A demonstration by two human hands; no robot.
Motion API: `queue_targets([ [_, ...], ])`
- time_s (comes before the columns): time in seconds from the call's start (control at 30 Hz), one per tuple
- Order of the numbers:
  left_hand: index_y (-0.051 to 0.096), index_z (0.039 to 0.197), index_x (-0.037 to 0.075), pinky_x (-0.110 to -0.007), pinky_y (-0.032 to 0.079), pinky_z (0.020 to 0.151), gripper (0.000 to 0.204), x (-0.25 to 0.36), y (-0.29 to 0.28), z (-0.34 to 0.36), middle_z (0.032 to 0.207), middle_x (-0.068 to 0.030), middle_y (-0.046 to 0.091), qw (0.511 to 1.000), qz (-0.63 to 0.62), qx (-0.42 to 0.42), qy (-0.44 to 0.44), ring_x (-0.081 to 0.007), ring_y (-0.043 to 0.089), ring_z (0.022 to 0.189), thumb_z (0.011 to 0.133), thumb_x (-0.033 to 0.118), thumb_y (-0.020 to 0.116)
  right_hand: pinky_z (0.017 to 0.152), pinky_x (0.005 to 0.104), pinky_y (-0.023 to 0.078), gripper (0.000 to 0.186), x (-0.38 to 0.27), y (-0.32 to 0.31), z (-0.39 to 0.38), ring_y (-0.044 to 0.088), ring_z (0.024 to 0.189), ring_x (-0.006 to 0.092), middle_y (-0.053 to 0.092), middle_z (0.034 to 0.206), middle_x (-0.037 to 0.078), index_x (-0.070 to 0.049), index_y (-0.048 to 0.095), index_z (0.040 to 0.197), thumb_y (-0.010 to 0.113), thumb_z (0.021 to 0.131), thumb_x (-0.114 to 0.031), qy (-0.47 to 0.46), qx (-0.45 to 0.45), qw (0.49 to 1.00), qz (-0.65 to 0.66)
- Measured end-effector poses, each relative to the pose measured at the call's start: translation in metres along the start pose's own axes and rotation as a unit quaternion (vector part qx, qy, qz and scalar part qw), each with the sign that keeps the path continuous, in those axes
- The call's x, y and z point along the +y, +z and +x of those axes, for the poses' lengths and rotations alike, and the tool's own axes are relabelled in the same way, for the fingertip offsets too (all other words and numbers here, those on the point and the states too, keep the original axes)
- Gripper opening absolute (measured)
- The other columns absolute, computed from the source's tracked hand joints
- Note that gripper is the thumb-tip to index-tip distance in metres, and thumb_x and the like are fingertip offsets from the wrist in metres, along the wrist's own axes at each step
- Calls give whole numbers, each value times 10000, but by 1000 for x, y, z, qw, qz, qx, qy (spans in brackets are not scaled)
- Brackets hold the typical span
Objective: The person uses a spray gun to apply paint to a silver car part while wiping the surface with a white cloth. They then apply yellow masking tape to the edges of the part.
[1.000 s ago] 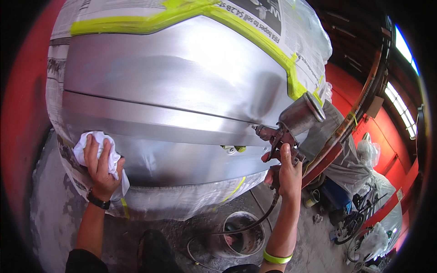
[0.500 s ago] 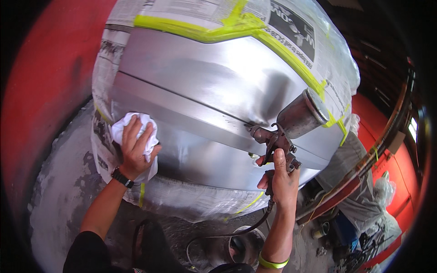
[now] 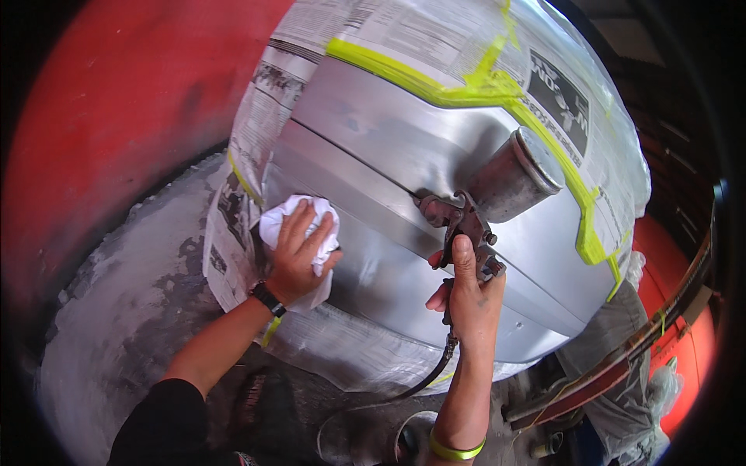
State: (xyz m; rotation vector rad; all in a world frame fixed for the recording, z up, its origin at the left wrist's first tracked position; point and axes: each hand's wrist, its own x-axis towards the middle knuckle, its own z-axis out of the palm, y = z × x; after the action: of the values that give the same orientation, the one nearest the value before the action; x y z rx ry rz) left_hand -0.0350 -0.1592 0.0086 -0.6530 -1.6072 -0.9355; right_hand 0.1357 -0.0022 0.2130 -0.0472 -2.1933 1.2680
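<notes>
A silver car body panel (image 3: pixel 357 116) with a dark seam fills the middle of the view, rimmed by bright yellow masking tape (image 3: pixel 435 95). My left hand (image 3: pixel 294 268) is closed on a crumpled white cloth (image 3: pixel 273 224) at the panel's lower left; whether the cloth is touching the metal I cannot tell. My right hand (image 3: pixel 475 311) is wrapped round the handle of a spray gun (image 3: pixel 462 213), thumb up behind its body. The gun's metal cup (image 3: pixel 509 182) tilts up to the right, and its nozzle points left over the panel. No spray mist shows.
Printed masking paper (image 3: pixel 412 35) surrounds the panel. The gun's dark hose (image 3: pixel 423 382) drops toward a bucket (image 3: pixel 416 431) on the floor. A red surface (image 3: pixel 132 101) curves along the left. At right, a long bar (image 3: pixel 583 392) slants beside grey sheeting (image 3: pixel 614 326).
The whole scene has shifted right in the view. My left hand stays at about the same spot on the panel with the cloth. The spray gun has come closer to my left hand.
</notes>
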Motion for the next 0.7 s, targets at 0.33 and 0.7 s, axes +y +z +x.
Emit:
queue_targets([
  [0.33,665,1342,11,-582,341,1155,585,-3,0,1,1436,-277,547,1000,-9,4,-2,-462,464,1414,838,272,803,390,243,407,538,-20,58,9,540,429,107,608,702,34,41,684,958,658,1012,-493,-18,-22,999,18],
  [0.7,596,1446,102,-589,349,1143,662,-5,-1,0,1490,-215,531,999,-42,7,-13,-415,477,1405,850,304,805,383,253,413,501,-36,114,26,534,421,112,596,672,44,38,643,853,699,1000,-437,-35,-76,993,86],
])
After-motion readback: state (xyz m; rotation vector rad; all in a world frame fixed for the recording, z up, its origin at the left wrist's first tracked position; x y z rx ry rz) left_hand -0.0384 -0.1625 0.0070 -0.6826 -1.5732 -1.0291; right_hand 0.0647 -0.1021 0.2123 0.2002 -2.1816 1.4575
